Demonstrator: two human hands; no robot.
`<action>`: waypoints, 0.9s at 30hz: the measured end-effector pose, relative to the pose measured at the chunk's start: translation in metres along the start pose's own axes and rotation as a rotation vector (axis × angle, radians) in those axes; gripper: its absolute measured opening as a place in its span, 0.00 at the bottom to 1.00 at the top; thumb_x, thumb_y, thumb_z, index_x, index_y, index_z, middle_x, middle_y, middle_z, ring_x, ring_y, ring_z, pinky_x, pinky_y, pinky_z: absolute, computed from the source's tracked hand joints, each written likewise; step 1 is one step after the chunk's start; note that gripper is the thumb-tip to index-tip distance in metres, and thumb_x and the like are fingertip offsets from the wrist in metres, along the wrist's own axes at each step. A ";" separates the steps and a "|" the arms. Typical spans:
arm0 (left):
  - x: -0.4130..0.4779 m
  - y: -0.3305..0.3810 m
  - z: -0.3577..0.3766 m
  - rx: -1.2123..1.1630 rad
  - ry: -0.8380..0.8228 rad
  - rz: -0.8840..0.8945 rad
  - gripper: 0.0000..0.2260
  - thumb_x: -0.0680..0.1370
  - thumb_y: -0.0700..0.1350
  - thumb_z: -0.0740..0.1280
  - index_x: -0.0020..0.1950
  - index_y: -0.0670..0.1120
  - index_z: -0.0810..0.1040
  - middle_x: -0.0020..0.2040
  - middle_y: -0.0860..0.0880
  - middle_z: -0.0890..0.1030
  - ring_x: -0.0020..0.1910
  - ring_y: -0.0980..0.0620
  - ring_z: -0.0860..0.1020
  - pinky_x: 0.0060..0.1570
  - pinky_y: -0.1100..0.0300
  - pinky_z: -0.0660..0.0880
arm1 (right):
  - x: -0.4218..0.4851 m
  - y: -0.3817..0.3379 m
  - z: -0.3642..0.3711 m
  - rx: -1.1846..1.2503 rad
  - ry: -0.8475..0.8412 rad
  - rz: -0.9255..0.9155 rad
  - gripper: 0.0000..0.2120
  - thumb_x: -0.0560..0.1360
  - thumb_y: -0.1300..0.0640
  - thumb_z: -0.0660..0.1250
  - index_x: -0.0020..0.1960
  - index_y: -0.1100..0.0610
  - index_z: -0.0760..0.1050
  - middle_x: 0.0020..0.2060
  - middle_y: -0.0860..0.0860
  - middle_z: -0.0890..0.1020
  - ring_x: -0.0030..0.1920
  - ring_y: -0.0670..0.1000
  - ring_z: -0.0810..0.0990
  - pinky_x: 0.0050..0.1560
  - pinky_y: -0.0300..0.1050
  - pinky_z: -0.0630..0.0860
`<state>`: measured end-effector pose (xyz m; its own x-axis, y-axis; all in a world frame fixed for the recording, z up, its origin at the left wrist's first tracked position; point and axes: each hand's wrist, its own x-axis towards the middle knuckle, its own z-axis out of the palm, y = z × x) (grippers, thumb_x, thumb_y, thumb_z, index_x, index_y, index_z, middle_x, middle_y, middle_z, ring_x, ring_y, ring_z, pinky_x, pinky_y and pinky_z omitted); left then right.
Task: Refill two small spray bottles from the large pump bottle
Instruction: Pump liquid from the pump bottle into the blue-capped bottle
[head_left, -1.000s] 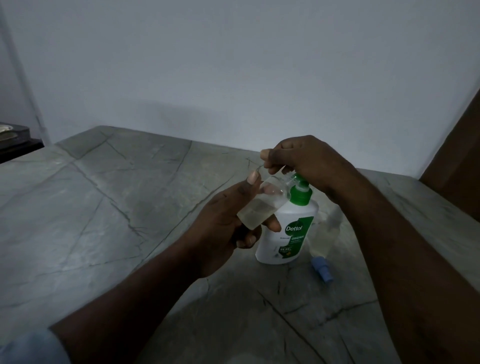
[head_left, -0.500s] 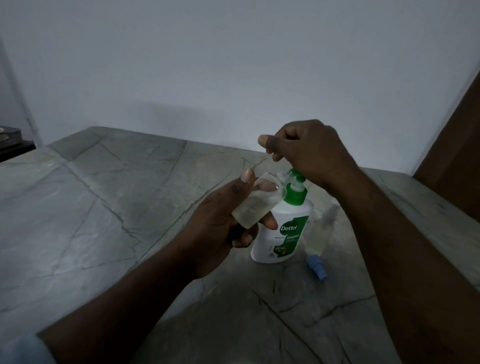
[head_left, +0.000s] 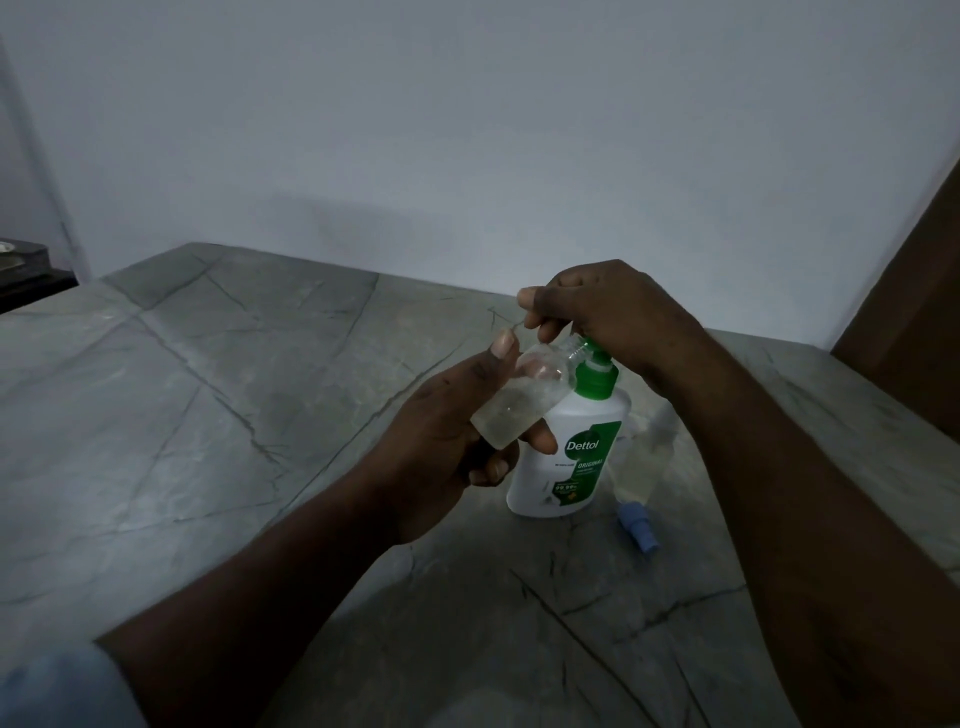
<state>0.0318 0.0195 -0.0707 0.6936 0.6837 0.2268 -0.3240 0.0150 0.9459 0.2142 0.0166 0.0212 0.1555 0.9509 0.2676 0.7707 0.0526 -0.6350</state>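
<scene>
My left hand (head_left: 441, 447) grips a small clear spray bottle (head_left: 519, 400), uncapped and tilted, its mouth up against the green pump head (head_left: 597, 376) of the large white Dettol pump bottle (head_left: 569, 462). A little clear liquid sits in the small bottle. My right hand (head_left: 608, 317) is closed just above and over the pump head. A thin dip tube (head_left: 514, 326) pokes out to the left from its fingers; the spray head it belongs to is hidden in the hand. A second small bottle (head_left: 647, 462) with a blue spray cap (head_left: 638, 526) lies right of the pump bottle.
Everything sits on a grey stone counter (head_left: 208, 415) with dark crack lines, lit dimly. A pale wall (head_left: 467, 156) runs behind it. A brown panel (head_left: 914, 301) rises at the right edge and a dark object (head_left: 26, 265) sits at the far left.
My right hand lifted off the pump head half a second ago and has come back down over it. The small bottle stays at the nozzle in my left hand.
</scene>
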 end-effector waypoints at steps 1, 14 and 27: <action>0.000 -0.001 0.000 -0.002 0.004 -0.007 0.25 0.80 0.65 0.59 0.63 0.48 0.81 0.41 0.42 0.82 0.28 0.53 0.70 0.26 0.62 0.65 | 0.000 0.000 0.001 -0.009 -0.017 0.007 0.15 0.79 0.43 0.68 0.46 0.53 0.86 0.40 0.46 0.86 0.38 0.43 0.80 0.43 0.43 0.71; -0.004 0.004 0.005 0.001 -0.036 0.005 0.25 0.80 0.64 0.57 0.64 0.49 0.80 0.42 0.42 0.82 0.27 0.54 0.70 0.27 0.62 0.65 | -0.003 0.000 -0.009 -0.059 0.186 -0.130 0.19 0.76 0.37 0.69 0.42 0.53 0.84 0.36 0.45 0.85 0.33 0.37 0.79 0.31 0.31 0.69; -0.002 0.002 0.002 0.019 0.003 -0.006 0.27 0.79 0.65 0.59 0.66 0.47 0.79 0.42 0.41 0.82 0.28 0.53 0.69 0.28 0.61 0.64 | 0.002 0.001 -0.001 -0.023 -0.030 0.020 0.14 0.76 0.41 0.70 0.46 0.52 0.85 0.42 0.47 0.86 0.41 0.44 0.81 0.43 0.44 0.72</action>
<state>0.0307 0.0169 -0.0693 0.6938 0.6858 0.2200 -0.3072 0.0056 0.9516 0.2155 0.0179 0.0216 0.1526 0.9606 0.2325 0.7815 0.0267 -0.6233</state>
